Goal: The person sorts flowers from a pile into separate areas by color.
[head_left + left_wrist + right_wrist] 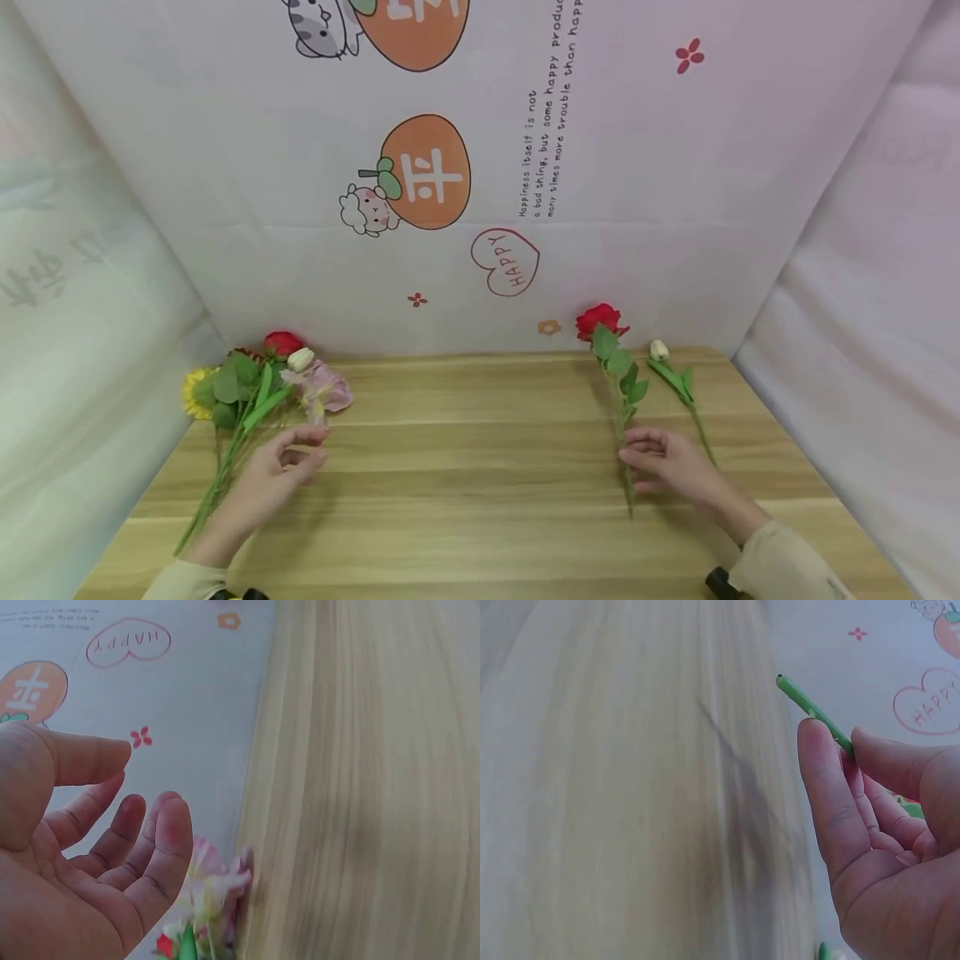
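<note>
My right hand (675,468) pinches the green stem of a red rose (599,322) between thumb and fingertips, with the bloom pointing away from me. In the right wrist view the cut end of the stem (802,700) sticks out past the fingers. My left hand (272,477) holds nothing; its fingers (161,851) are loosely bent, apart from the thumb. It hovers beside a bunch of flowers on the left: a yellow sunflower (198,393), a red rose (283,342), a white tulip (301,360) and a pinkish-purple flower (327,387).
Another white tulip (658,350) lies to the right of my right hand, its stem partly behind it. The wooden table (465,483) runs up to a white printed cloth (600,167) at the back. White cloth also hangs on both sides.
</note>
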A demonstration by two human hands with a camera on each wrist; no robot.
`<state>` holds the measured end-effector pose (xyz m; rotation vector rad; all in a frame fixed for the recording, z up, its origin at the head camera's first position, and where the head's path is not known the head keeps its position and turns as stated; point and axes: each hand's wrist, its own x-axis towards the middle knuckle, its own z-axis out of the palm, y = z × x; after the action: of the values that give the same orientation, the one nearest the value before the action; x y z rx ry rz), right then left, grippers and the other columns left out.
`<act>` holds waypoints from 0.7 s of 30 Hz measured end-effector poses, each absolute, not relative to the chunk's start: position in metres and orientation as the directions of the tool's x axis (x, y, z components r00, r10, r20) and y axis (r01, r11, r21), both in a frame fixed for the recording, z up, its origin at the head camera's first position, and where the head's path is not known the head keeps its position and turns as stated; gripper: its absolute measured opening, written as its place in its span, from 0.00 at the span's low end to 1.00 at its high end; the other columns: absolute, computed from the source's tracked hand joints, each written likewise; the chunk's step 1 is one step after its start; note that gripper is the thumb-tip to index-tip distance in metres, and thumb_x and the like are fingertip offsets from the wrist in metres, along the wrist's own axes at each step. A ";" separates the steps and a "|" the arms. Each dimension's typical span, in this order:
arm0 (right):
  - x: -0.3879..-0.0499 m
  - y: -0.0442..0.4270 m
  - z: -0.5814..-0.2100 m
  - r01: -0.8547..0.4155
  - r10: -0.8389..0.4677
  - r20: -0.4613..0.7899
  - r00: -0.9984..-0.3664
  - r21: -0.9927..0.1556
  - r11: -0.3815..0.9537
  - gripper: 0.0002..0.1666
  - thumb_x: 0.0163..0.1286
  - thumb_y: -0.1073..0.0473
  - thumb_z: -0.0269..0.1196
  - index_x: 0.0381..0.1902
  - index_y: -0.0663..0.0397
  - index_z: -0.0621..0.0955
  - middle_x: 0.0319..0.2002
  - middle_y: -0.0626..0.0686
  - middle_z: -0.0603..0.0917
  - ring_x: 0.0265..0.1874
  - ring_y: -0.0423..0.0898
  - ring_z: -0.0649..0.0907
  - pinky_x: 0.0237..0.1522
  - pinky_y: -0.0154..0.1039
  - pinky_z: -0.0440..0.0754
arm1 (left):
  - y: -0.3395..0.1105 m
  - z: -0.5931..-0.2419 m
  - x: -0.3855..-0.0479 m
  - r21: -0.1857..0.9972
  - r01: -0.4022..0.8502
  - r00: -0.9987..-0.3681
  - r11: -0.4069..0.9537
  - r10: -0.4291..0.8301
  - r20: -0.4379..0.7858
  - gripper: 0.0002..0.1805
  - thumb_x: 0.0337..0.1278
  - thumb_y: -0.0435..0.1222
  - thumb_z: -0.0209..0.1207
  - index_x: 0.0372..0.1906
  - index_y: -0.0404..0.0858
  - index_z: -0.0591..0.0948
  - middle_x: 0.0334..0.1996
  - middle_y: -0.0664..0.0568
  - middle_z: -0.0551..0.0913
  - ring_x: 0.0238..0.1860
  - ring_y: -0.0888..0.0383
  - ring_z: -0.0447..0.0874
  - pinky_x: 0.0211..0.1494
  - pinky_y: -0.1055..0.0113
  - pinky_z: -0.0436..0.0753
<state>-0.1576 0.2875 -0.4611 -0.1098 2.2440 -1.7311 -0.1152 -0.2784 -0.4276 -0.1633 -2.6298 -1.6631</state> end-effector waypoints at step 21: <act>-0.168 0.290 -0.468 0.147 -0.215 -0.240 -0.947 -0.916 0.374 0.30 0.71 0.61 0.67 0.61 0.77 0.71 0.46 0.59 0.84 0.37 0.51 0.85 0.38 0.47 0.89 | -0.356 -0.442 -0.092 0.628 0.123 -0.989 0.769 0.043 0.141 0.22 0.71 0.39 0.62 0.61 0.28 0.78 0.53 0.36 0.82 0.41 0.59 0.83 0.36 0.68 0.84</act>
<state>-0.1682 0.2900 -0.4682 -0.0604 2.3203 -1.5952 -0.0916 -0.3563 -0.4416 -0.1345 -2.8423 -1.0212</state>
